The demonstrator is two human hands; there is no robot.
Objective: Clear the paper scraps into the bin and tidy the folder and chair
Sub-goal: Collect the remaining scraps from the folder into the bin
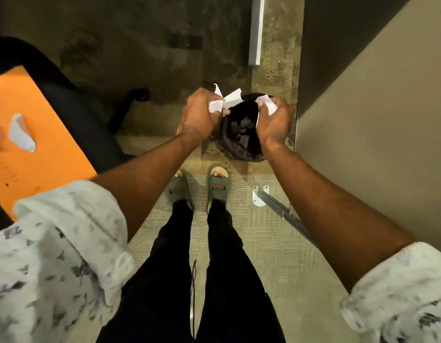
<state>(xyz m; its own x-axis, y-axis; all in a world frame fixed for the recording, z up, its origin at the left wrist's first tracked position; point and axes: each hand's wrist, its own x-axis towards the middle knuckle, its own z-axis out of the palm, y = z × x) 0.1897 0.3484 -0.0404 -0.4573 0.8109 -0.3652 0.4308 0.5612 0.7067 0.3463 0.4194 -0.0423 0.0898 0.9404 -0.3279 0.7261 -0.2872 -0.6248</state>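
Both hands hover over the black-lined bin: the left hand and right hand each clutch crumpled white paper scraps. More lie on the orange folder.

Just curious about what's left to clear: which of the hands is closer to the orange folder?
Left. The left hand holds scraps over the bin's left rim, nearer the orange folder; the right hand is farther, over the right rim.
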